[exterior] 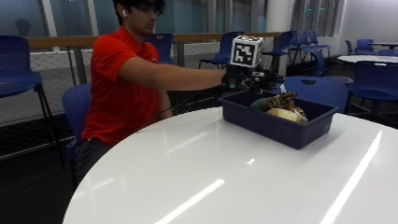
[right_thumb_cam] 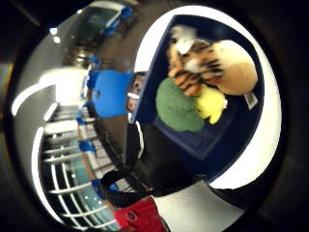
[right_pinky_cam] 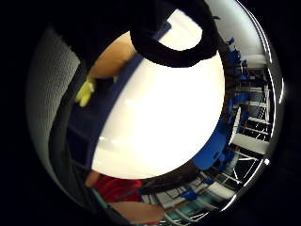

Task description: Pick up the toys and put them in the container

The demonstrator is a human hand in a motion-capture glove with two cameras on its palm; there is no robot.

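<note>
A dark blue container (exterior: 280,122) stands on the round white table (exterior: 217,163), toward its far side. In it lie a tiger-striped plush (exterior: 287,100), a tan plush (exterior: 283,114) and a green toy (exterior: 258,105). The thumb side palm view also shows a yellow toy (right_thumb_cam: 212,104) between the green toy (right_thumb_cam: 177,107) and the tan plush (right_thumb_cam: 237,67), under the tiger plush (right_thumb_cam: 198,65). My gloved right hand (exterior: 247,80) hovers over the container's far left corner, apart from the toys and holding nothing. The little finger side palm view shows bare table (right_pinky_cam: 160,117) and the container's wall (right_pinky_cam: 101,113).
The person in a red shirt (exterior: 118,84) sits at the table's far left edge. Blue chairs (exterior: 314,88) stand behind the container and along the railing (exterior: 18,56). Another white table (exterior: 367,58) is at the back right.
</note>
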